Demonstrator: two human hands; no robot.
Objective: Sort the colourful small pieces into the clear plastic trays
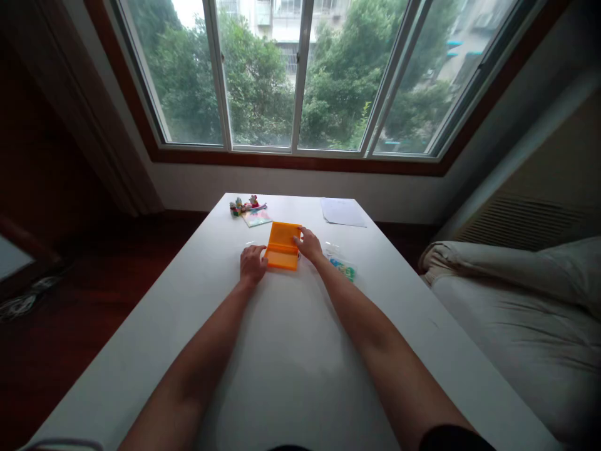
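Observation:
An orange plastic box (282, 258) lies on the white table with its hinged lid (284, 234) swung open, away from me. No contents show in either half. My left hand (252, 263) is closed at the box's left side, fingers and thumb on its edge near the hinge. At the lid's right edge, my right hand (310, 244) grips with the thumb over the inner face and the fingers at the outer side. Just right of the right wrist lies a clear packet with green and blue pieces (342, 268), partly covered by the forearm.
At the far left of the white table (291, 351) stand small colourful brick figures (244, 205) beside a pastel printed card (257, 217). White paper sheets (342, 212) lie at the far right. A covered sofa (521, 300) stands right of the table; a window is beyond.

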